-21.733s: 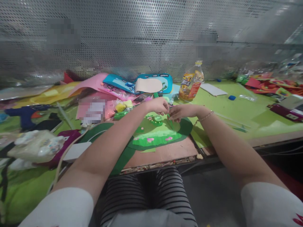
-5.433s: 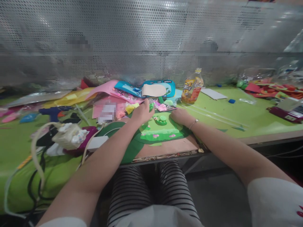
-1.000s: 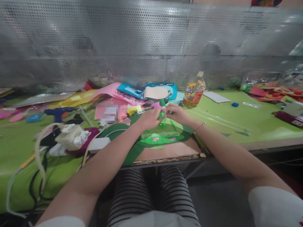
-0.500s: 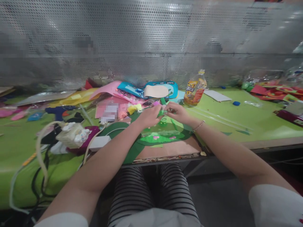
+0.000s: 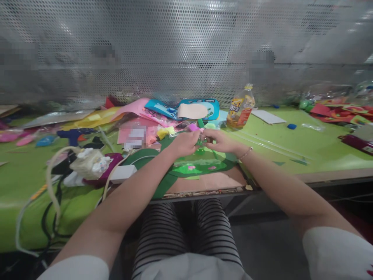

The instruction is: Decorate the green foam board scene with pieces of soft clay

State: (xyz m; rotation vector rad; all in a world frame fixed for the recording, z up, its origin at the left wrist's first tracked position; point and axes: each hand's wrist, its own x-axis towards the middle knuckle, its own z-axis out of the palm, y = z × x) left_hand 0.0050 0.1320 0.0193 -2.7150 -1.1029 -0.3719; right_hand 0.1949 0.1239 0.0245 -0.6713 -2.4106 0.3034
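Observation:
My left hand (image 5: 186, 143) and my right hand (image 5: 219, 141) meet over a green craft piece (image 5: 190, 170). Their fingertips are pinched close together around a small, shiny green piece (image 5: 201, 143), mostly hidden by the fingers, so its exact kind is unclear. Below them, the craft piece lies flat with layered greens and small pink spots along its near edge. It rests partly on a brown board (image 5: 215, 182) at the table's front edge. A beaded bracelet circles my right wrist.
Left are a white plug block (image 5: 89, 165) with cables, a white box (image 5: 124, 174) and a blue glue gun (image 5: 74, 136). Behind lie pink sheets and blue cut-outs (image 5: 214, 107). A bottle (image 5: 240, 109) stands right of them, near clear sticks (image 5: 271, 146). A perforated metal panel (image 5: 175, 50) closes the back.
Both hands have shifted slightly toward me and closer together, covering more of the craft piece. My right fingers have curled lower around the small green piece.

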